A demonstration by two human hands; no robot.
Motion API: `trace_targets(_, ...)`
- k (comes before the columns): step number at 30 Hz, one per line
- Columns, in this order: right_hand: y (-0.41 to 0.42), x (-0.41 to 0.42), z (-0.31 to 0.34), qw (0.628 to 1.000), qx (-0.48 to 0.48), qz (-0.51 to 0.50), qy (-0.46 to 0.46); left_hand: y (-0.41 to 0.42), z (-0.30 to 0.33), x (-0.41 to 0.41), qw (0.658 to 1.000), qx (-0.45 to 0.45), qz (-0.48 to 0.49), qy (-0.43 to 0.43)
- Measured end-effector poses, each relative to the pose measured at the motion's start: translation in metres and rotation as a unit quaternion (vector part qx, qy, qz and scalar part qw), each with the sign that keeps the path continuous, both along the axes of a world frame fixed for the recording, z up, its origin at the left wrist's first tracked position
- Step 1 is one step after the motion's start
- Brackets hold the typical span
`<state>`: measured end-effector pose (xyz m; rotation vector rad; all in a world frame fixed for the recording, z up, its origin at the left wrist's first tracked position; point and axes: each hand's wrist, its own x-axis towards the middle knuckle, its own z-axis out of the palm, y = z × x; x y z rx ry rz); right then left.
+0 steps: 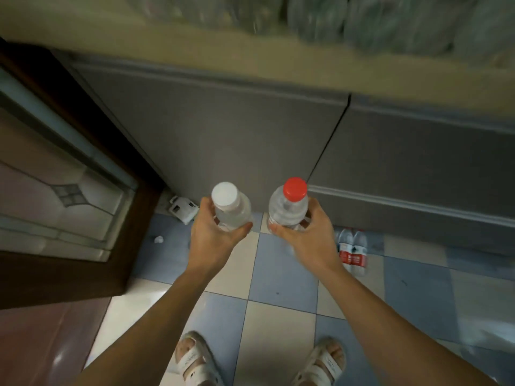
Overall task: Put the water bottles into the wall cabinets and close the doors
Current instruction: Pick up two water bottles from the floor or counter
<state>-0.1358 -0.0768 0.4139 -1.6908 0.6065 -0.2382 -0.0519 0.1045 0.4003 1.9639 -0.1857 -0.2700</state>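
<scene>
1. Head view, left hand [214,235]: it is gripping a clear plastic water bottle with a white screw cap [230,204], fingers curled round the far side of the body and thumb lying across the near side. The bottle is standing upright just at 11 o'clock of the frame's middle.
2. Head view, right hand [308,236]: it is gripping a clear plastic water bottle with a red screw cap [289,206] the same way, upright, just beside the first at its 3 o'clock; the two bottles are looking apart, not touching.
3. Two more clear water bottles with red labels [351,250] are lying on the blue-and-cream checked tile floor [278,274], at 4 o'clock of the right hand, against the grey lower cabinet doors [237,129].
4. A beige countertop edge [139,37] is running across 12 o'clock; blurred shapes above it are too smeared to name. The wall cabinets are not showing.
5. A dark wood door with patterned glass [55,190] is standing at 9 o'clock.
6. Handling, as judged: the bottles are looking full, so moderately heavy; thin walls are likely yielding under a hard squeeze and smooth plastic may be slipping. A mid-body hold, as now, is suiting the lift overhead.
</scene>
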Motion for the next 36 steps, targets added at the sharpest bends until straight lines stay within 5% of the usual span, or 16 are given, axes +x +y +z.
trace_targets(7, 0.045, 0.023, 0.258, 0.997, -0.015, -0.02, -0.071, 0.063, 0.269, 0.04, 0.996, -0.05, -0.04, -0.064)
trace_targets(17, 0.088, 0.101, 0.52, 0.968, -0.086, -0.067, -0.225, 0.103, 0.534, 0.126, 0.962, -0.124, -0.1, -0.223)
trace_targets(25, 0.078, 0.139, 0.692, 0.927, -0.137, -0.083, -0.338, 0.074, 0.698, 0.167, 0.921, -0.188, -0.074, -0.333)
trace_targets(36, 0.003, 0.213, 0.838, 0.87, -0.157, -0.062, -0.463, -0.012, 0.846, 0.246, 0.861, -0.283, -0.034, -0.421)
